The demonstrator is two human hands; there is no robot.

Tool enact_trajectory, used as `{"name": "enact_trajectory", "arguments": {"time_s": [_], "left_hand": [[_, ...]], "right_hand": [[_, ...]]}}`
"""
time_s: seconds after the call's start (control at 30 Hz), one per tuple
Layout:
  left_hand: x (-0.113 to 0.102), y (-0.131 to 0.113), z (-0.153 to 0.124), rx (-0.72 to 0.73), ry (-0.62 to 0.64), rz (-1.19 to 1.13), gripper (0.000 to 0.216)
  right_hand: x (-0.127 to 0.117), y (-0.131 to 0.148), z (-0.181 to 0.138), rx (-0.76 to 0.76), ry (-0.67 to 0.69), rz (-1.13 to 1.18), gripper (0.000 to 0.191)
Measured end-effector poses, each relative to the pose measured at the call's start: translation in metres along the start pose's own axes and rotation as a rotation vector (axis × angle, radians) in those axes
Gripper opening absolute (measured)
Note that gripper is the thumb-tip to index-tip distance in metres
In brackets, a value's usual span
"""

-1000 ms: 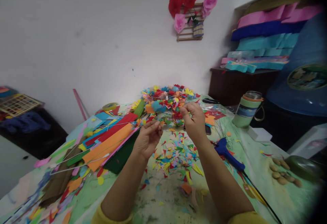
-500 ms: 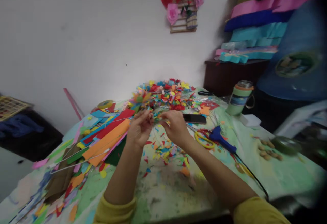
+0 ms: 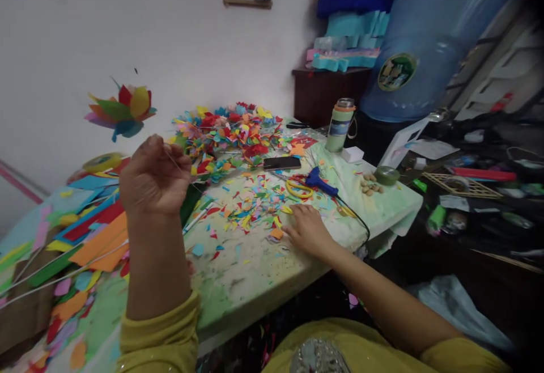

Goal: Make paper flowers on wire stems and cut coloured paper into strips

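Observation:
My left hand [image 3: 155,177] is raised at the left, its fingers pinched on the thin stem of a paper flower. The multicoloured paper flower [image 3: 123,109] stands above and left of that hand, its petals red, yellow, green, orange and blue. My right hand [image 3: 308,228] lies low on the table with its fingers stretched out, beside small paper scraps [image 3: 259,208]. Close to it are yellow-handled scissors [image 3: 298,189] and a blue glue gun [image 3: 321,181] with a black cord.
A heap of paper flowers [image 3: 229,129] spreads along the wall. Coloured paper strips [image 3: 100,242] cover the left side. Farther right are a phone [image 3: 282,162], a green bottle [image 3: 341,125], a roll of tape [image 3: 387,175], nuts [image 3: 372,185] and a big blue water jug [image 3: 425,50].
My hands have moved apart. The left has lifted the flower to the left, while the right has dropped to the table by the scraps. My view has turned right and down.

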State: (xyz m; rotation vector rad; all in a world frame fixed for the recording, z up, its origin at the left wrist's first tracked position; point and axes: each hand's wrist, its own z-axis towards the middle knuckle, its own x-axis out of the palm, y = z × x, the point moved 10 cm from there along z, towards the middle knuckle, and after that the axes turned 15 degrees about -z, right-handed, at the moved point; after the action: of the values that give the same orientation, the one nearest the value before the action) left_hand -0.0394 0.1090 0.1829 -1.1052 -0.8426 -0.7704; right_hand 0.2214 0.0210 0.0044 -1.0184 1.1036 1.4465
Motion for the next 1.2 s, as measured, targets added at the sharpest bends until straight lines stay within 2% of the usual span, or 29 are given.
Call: {"name": "enact_trajectory", "arguments": {"time_s": [0.1, 0.2, 0.3, 0.43, 0.57, 0.67, 0.77, 0.87, 1.0, 1.1, 1.2], "left_hand": [[0.005, -0.011, -0.003, 0.057, 0.04, 0.018, 0.012], [0.009, -0.022, -0.007, 0.102, 0.071, 0.027, 0.013], [0.015, -0.028, -0.011, 0.118, 0.118, 0.029, 0.011], [0.022, -0.036, -0.016, 0.168, 0.175, 0.059, 0.011], [0.027, -0.033, -0.019, 0.141, 0.213, 0.056, 0.012], [0.028, -0.028, -0.019, 0.1, 0.204, 0.017, 0.011], [0.029, -0.026, -0.021, 0.081, 0.191, -0.004, 0.01], [0.029, -0.027, -0.023, 0.077, 0.176, -0.009, 0.012], [0.031, -0.032, -0.026, 0.102, 0.19, -0.013, 0.01], [0.03, -0.035, -0.028, 0.114, 0.169, -0.021, 0.011], [0.03, -0.036, -0.03, 0.118, 0.174, -0.017, 0.013]], "right_hand": [[0.02, 0.004, -0.012, -0.011, 0.096, -0.174, 0.076], [0.037, 0.012, -0.012, -0.027, 0.17, -0.234, 0.08], [0.039, 0.019, 0.0, -0.034, 0.169, -0.252, 0.081], [0.026, 0.026, 0.015, -0.049, 0.098, -0.245, 0.069], [0.01, 0.028, 0.014, -0.079, 0.004, -0.168, 0.031], [0.005, 0.027, 0.013, -0.12, -0.055, -0.081, 0.018], [0.004, 0.029, 0.025, -0.173, -0.065, 0.032, 0.016], [0.001, 0.021, 0.057, -0.12, -0.052, 0.169, 0.014], [-0.006, 0.017, 0.101, -0.071, -0.062, 0.168, 0.026], [-0.005, 0.032, 0.105, -0.16, -0.065, 0.128, 0.028], [0.009, 0.058, 0.09, -0.349, -0.007, 0.083, 0.024]]}}
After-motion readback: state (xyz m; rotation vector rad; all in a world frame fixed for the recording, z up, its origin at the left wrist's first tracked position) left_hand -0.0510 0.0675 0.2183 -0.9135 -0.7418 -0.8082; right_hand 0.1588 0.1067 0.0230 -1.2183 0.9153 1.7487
